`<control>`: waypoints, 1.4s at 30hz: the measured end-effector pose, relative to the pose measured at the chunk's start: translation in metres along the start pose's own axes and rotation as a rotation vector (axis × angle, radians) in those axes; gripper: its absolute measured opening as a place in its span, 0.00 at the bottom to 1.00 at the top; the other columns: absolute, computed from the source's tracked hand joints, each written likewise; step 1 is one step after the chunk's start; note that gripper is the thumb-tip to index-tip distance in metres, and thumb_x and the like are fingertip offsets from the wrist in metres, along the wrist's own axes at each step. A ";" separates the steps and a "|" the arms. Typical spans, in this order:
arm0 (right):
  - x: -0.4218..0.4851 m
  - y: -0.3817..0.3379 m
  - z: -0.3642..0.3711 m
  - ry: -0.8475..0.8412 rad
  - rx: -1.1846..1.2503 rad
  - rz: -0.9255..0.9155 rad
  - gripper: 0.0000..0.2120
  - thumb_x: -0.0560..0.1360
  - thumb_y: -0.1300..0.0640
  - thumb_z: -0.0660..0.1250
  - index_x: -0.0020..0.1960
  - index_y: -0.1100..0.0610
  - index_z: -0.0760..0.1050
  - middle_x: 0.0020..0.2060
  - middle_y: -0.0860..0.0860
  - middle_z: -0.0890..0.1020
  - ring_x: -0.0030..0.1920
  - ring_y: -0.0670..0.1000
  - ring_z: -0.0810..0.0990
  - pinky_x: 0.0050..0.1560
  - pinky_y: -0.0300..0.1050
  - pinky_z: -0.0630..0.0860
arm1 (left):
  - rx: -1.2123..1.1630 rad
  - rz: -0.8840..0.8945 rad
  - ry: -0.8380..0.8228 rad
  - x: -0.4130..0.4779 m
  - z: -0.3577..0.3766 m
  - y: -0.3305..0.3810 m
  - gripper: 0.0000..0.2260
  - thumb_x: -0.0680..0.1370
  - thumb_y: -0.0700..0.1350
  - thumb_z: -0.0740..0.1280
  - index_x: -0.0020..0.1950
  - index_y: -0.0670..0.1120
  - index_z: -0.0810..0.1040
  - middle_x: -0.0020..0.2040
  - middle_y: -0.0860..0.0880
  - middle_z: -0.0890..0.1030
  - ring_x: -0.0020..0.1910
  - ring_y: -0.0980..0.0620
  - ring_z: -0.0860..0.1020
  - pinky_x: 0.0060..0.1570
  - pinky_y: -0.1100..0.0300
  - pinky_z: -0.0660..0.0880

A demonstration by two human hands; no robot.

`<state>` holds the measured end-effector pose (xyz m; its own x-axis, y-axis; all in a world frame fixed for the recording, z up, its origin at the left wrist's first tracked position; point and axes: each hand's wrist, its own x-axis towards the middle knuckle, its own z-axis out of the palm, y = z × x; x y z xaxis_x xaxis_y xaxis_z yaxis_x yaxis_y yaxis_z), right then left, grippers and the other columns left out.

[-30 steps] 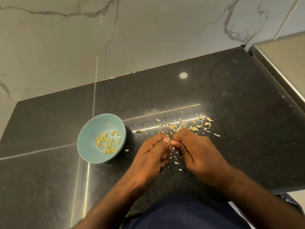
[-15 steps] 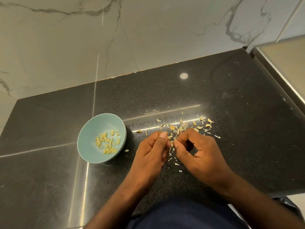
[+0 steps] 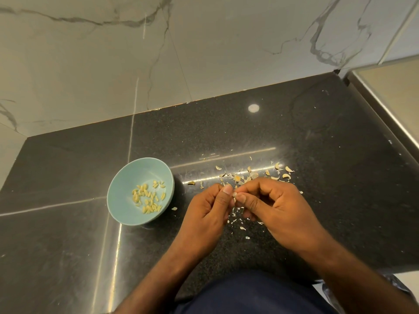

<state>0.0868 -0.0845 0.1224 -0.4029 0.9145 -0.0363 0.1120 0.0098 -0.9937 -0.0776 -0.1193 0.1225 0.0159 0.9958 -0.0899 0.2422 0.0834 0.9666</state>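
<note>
Teal bowl (image 3: 123, 177) sits on the dark desk (image 3: 328, 159), left of centre, w/ a small heap of pale seeds (image 3: 148, 199) inside. Just right of it, left grip (image 3: 207, 214) is curled, thumb & forefinger pinching a tiny seed (image 3: 235, 195). Right grip (image 3: 276, 207) pinches the same seed from the other side, fingertips nearly touching, just above the desk. Husk bits (image 3: 251, 175) lie scattered under & behind both grips, spreading right. Far right: steel top (image 3: 394, 87).
</note>
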 end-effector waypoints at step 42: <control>-0.021 -0.006 -0.007 -0.006 0.252 0.114 0.04 0.76 0.59 0.69 0.43 0.56 0.81 0.33 0.48 0.80 0.32 0.51 0.78 0.31 0.46 0.74 | 0.290 0.276 0.226 -0.017 0.023 0.006 0.13 0.82 0.51 0.59 0.43 0.44 0.74 0.32 0.51 0.73 0.30 0.51 0.71 0.30 0.47 0.69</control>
<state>0.1006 -0.1011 0.1300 -0.4058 0.9017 -0.1495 -0.0725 -0.1948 -0.9782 -0.0538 -0.1366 0.1239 -0.0863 0.9651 0.2473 0.5211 -0.1679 0.8369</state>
